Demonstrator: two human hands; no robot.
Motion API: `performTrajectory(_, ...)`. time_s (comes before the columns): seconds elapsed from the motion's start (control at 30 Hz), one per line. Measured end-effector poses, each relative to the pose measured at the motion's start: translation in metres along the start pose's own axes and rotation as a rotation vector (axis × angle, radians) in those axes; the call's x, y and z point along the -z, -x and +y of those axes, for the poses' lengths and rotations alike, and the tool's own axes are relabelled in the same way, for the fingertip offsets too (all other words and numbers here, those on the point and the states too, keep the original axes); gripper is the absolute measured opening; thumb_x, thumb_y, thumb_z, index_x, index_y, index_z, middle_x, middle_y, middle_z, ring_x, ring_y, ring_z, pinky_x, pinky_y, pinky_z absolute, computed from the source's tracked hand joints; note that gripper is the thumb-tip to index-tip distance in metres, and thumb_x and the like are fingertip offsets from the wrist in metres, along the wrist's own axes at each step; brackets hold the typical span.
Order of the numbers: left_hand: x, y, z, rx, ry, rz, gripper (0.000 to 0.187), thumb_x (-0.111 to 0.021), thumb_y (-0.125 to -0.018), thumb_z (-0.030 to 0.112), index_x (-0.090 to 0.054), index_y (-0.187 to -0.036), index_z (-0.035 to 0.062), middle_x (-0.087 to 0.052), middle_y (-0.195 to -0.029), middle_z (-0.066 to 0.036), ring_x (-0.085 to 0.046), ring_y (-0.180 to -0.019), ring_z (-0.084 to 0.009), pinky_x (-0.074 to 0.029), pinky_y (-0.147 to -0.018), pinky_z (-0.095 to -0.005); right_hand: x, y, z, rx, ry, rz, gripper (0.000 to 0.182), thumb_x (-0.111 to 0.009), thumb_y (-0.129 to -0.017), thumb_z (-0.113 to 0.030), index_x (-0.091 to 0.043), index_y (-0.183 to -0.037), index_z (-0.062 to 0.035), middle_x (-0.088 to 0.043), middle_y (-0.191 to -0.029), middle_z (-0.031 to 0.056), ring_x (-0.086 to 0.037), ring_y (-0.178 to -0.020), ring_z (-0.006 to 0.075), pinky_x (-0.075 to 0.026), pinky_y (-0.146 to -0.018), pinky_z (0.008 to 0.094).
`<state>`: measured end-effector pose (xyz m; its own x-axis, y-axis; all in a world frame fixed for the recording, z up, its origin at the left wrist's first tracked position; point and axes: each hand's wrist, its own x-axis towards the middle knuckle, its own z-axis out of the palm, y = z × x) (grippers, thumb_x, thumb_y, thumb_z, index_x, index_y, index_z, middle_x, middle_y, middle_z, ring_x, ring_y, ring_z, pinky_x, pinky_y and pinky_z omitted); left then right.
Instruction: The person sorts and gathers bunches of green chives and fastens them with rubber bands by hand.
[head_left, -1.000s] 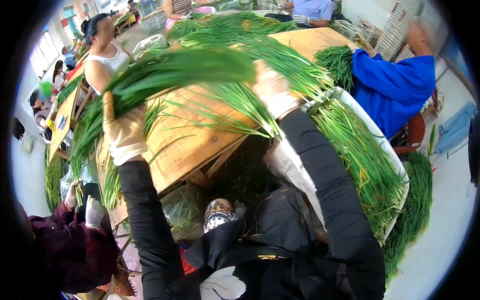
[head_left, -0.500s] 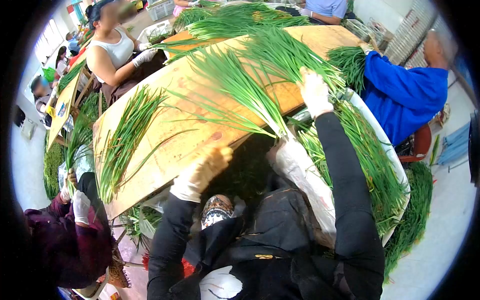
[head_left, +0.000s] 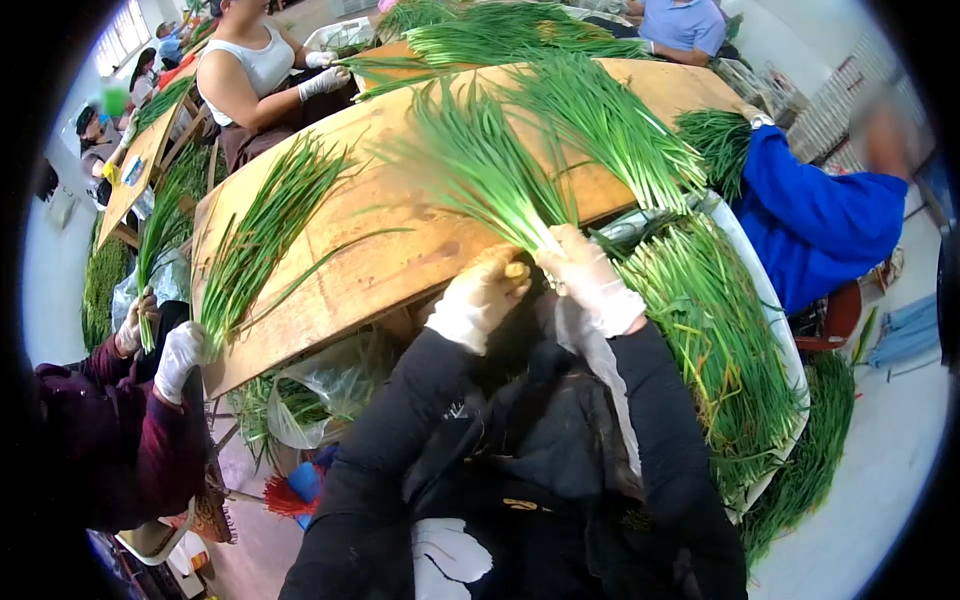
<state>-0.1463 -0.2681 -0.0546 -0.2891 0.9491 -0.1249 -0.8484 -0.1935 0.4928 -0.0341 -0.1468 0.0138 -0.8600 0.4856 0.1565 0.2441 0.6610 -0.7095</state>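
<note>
A bunch of garlic chives [head_left: 505, 185] fans out over the near edge of the wooden table [head_left: 330, 310], its pale stem ends toward me. My right hand [head_left: 592, 283], in a white glove, is closed round those stem ends. Just left of them is my left hand [head_left: 480, 300], also gloved, with yellowish fingertips. Its fingers are curled in by the stem base; whether they pinch a stem is hidden. Beyond my right hand lies a second chive bunch [head_left: 625, 140] on the table. White plastic [head_left: 610, 370] hangs below my right wrist.
A pale tub [head_left: 765, 265] packed with chives [head_left: 715, 340] stands at my right. Loose chives [head_left: 270, 240] lie on the table's left part. Co-workers sit around: a maroon sleeve [head_left: 165, 440] at left, a blue sleeve [head_left: 820, 210] at right.
My right hand has come down from the bunch on the right to the stem ends of the nearer bunch. My left hand has moved up and right beside them. The nearer bunch's leaves have shifted.
</note>
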Motion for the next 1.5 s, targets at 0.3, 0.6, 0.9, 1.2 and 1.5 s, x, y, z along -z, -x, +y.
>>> performTrajectory(0.3, 0.017, 0.063, 0.009, 0.125, 0.129, 0.245, 0.031, -0.046, -0.083, 0.041, -0.051, -0.091, 0.0113, -0.050, -0.112, -0.014, -0.048, -0.102, -0.0267, -0.039, -0.085, -0.0434, -0.046, 0.021, 0.019, -0.450, -1.005, -0.124, 0.026, -0.041, -0.089, -0.027, -0.051, -0.086, -0.0025, -0.060, -0.074, 0.0077, -0.051, -0.051, 0.0097, -0.041, -0.048, 0.0199)
performTrajectory(0.6, 0.027, 0.058, 0.011, 0.082, -0.146, 0.048, 0.026, -0.050, -0.086, 0.020, -0.051, -0.106, 0.0047, -0.050, -0.070, 0.002, -0.049, -0.063, -0.0094, -0.043, -0.063, -0.0224, -0.037, 0.026, 0.010, -0.317, -0.452, 0.218, 0.027, -0.042, -0.089, -0.031, -0.051, -0.083, -0.0070, -0.051, -0.060, -0.0005, -0.046, -0.048, 0.0060, -0.036, -0.041, 0.0196)
performTrajectory(0.9, 0.022, 0.060, 0.014, 0.070, 0.039, 0.140, 0.029, -0.059, -0.080, 0.032, -0.056, -0.087, 0.0041, -0.044, -0.057, 0.004, -0.044, -0.050, -0.0076, -0.040, -0.047, -0.0208, -0.048, 0.037, -0.015, 0.369, 0.374, 0.403, 0.015, -0.054, -0.080, -0.018, -0.050, -0.087, -0.0049, -0.051, -0.067, 0.0110, -0.052, -0.058, 0.0239, -0.043, -0.051, 0.0358)
performTrajectory(1.2, 0.022, 0.062, 0.012, -0.037, -0.047, 0.295, 0.026, -0.059, -0.080, 0.019, -0.056, -0.101, 0.0050, -0.061, -0.086, -0.002, -0.056, -0.072, -0.0105, -0.047, -0.057, -0.0206, -0.064, 0.063, -0.021, 0.263, 0.125, 0.108, 0.015, -0.057, -0.079, -0.015, -0.052, -0.083, -0.0010, -0.053, -0.071, 0.0101, -0.054, -0.063, 0.0211, -0.043, -0.053, 0.0296)
performTrajectory(1.5, 0.014, 0.072, 0.021, -0.061, -0.248, 0.166, 0.028, -0.057, -0.080, 0.011, -0.053, -0.106, 0.0019, -0.060, -0.091, -0.005, -0.057, -0.071, -0.0116, -0.045, -0.058, -0.0213, -0.063, 0.060, -0.026, -0.438, -0.903, -0.217, 0.014, -0.051, -0.085, -0.016, -0.052, -0.085, -0.0021, -0.061, -0.073, 0.0058, -0.053, -0.057, 0.0080, -0.042, -0.051, 0.0208)
